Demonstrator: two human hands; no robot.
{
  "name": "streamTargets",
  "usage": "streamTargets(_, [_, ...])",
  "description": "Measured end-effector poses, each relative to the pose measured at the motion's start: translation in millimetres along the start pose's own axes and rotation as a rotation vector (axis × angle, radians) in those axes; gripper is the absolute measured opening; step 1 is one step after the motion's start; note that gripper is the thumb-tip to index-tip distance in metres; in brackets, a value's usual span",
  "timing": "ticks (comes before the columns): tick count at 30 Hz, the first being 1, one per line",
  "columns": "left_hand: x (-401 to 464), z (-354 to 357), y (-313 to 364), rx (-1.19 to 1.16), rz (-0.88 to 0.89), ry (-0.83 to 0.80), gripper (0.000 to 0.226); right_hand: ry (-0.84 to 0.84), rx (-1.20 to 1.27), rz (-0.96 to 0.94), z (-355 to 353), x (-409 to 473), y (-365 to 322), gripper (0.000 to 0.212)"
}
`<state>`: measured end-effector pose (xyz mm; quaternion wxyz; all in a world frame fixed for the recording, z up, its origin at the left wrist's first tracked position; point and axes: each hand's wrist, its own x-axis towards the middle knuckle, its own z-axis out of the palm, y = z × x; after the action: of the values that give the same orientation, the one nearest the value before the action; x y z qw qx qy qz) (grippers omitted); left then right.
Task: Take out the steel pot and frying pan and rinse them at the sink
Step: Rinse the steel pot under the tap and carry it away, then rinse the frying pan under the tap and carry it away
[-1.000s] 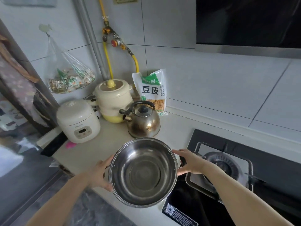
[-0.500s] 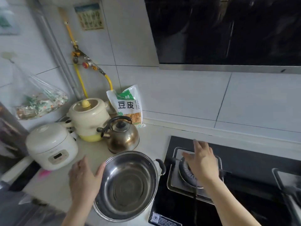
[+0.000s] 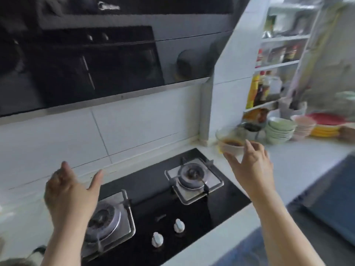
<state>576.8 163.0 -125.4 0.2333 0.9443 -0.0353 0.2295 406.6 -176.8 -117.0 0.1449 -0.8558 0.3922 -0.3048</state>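
Observation:
Only a sliver of the steel pot (image 3: 13, 262) and its black handle show at the bottom left corner, on the counter beside the stove. My left hand (image 3: 69, 191) hovers open above the left burner (image 3: 103, 223), holding nothing. My right hand (image 3: 251, 166) is raised with fingers spread, empty, above the counter right of the right burner (image 3: 192, 173), just in front of a glass bowl (image 3: 230, 141) of dark sauce. No frying pan or sink is in view.
A black two-burner gas stove (image 3: 172, 208) with two white knobs fills the middle. A dark range hood (image 3: 86, 64) hangs above. Stacked bowls (image 3: 280, 129) and plates (image 3: 324, 125) stand at the right, below shelves of bottles (image 3: 261, 91).
Both hands have let go of the steel pot, now left on the counter at the left. The view has swung right, from the kettle corner to the stove and shelves. Both hands are raised, empty.

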Motion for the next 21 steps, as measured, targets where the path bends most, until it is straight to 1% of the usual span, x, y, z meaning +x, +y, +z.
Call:
streamTargets(2, [-13, 15, 60, -0.091, 0.044, 0.003, 0.088, 0.071, -0.067, 0.079, -40, 11, 60, 0.065])
streamTargets(4, [-29, 24, 121, -0.148, 0.095, -0.023, 0.084, 0.099, -0.15, 0.152, -81, 20, 116, 0.067])
streamTargets(7, [-60, 37, 213, -0.246, 0.173, -0.044, 0.084, 0.147, -0.216, 0.263, -138, 26, 194, 0.07])
streamTargets(11, [-115, 63, 327, -0.385, 0.306, -0.1, 0.085, 0.233, -0.3, 0.379, -202, 23, 291, 0.08])
streamTargets(16, [-183, 105, 461, -0.448, 0.518, -0.201, 0.082, 0.35, -0.395, 0.544, -270, 4, 391, 0.08])
streamTargets(19, [-224, 127, 534, -0.499, 0.634, -0.221, 0.075, 0.394, -0.459, 0.654, -300, -6, 442, 0.081])
streamTargets(21, [-251, 144, 579, -0.544, 0.706, -0.235, 0.077, 0.414, -0.507, 0.73, -318, -9, 474, 0.082])
